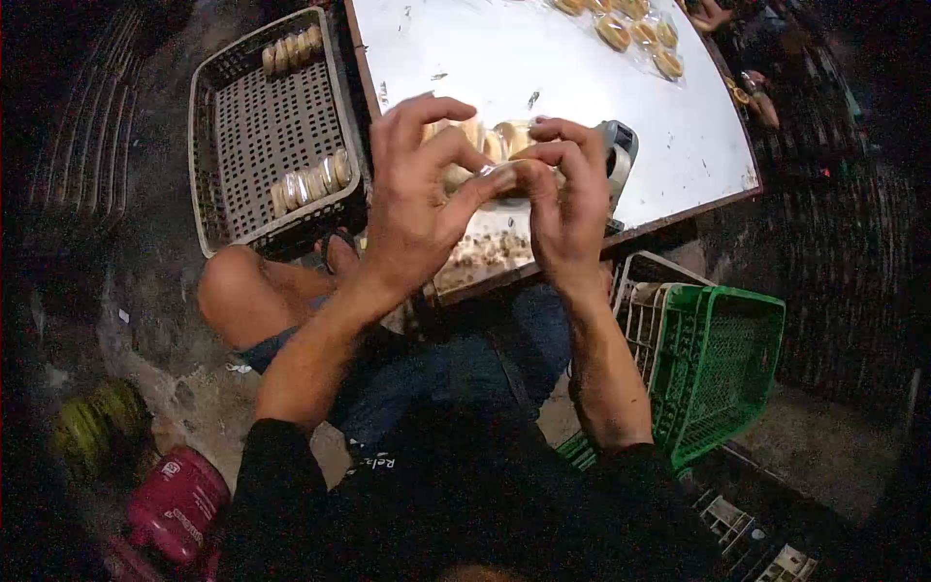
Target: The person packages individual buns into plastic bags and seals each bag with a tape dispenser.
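Observation:
My left hand (417,189) and my right hand (565,199) meet over the near edge of the white table, thumbs and forefingers pinched together. Between them is a clear-wrapped pack of pale round pastries (497,145), partly covered by my fingers. A shiny bit of plastic shows at my thumb tips. Just beyond my right hand stands a grey tape dispenser (619,160), half hidden by the fingers. Brown specks and crumbs lie on the table below my hands.
Left of the white table (465,48), a dark plastic crate (199,155) holds wrapped pastry rows (312,184). More bagged pastries (640,34) lie at the table's far side, near another person's hand (713,15). Green crates (718,378) stand at right; a pink gas cylinder (179,504) stands lower left.

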`<state>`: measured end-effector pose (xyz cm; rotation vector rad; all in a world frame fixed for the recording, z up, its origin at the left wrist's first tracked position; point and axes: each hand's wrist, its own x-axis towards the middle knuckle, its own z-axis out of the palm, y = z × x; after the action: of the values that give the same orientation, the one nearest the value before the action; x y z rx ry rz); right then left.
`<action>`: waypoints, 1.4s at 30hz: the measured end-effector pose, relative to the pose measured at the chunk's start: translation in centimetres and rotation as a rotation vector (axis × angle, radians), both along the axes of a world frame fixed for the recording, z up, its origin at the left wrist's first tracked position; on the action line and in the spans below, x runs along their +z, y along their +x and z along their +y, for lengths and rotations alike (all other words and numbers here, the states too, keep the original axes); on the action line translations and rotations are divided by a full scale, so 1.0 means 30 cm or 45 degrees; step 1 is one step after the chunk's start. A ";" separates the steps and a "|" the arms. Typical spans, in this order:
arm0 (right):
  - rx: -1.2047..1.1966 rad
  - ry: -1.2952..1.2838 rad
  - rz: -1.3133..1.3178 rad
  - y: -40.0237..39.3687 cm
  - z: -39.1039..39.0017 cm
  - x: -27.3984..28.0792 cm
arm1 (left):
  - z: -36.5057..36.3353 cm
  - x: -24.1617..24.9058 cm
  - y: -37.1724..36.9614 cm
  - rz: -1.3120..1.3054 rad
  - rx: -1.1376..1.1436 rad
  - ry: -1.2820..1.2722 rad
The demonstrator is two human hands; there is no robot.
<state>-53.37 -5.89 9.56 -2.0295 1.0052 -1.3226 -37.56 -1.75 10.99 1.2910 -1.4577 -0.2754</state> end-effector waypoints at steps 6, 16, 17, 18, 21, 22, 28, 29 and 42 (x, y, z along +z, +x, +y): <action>-0.320 0.440 -0.787 0.084 0.079 0.000 | -0.030 -0.091 -0.083 1.064 -0.080 0.099; -0.886 0.852 0.040 -0.492 -0.130 -0.391 | -0.073 -0.207 -0.118 0.878 -0.077 0.198; -0.919 0.833 0.035 -0.498 -0.142 -0.380 | -0.076 -0.221 -0.125 0.913 -0.096 0.221; -0.961 0.543 0.081 -0.499 -0.117 -0.378 | -0.076 -0.233 -0.126 0.949 -0.104 0.244; -0.920 0.801 -0.070 -0.510 0.050 -0.416 | -0.087 -0.245 -0.125 0.838 -0.034 0.318; -0.926 0.946 -0.176 -0.496 0.073 -0.434 | -0.088 -0.233 -0.129 0.770 0.020 0.357; -0.414 0.509 -0.216 -0.007 0.159 -0.187 | -0.056 -0.292 -0.179 0.831 0.215 0.494; -0.370 0.448 -0.209 0.027 0.156 -0.162 | -0.043 -0.283 -0.180 0.859 0.145 0.452; 0.024 0.638 -0.395 0.126 -0.058 -0.213 | -0.117 -0.256 0.192 0.938 -0.296 0.503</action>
<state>-49.57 -7.63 3.17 -1.4108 1.0404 -1.1822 -31.79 -5.25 3.32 1.1348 -0.9282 -1.1131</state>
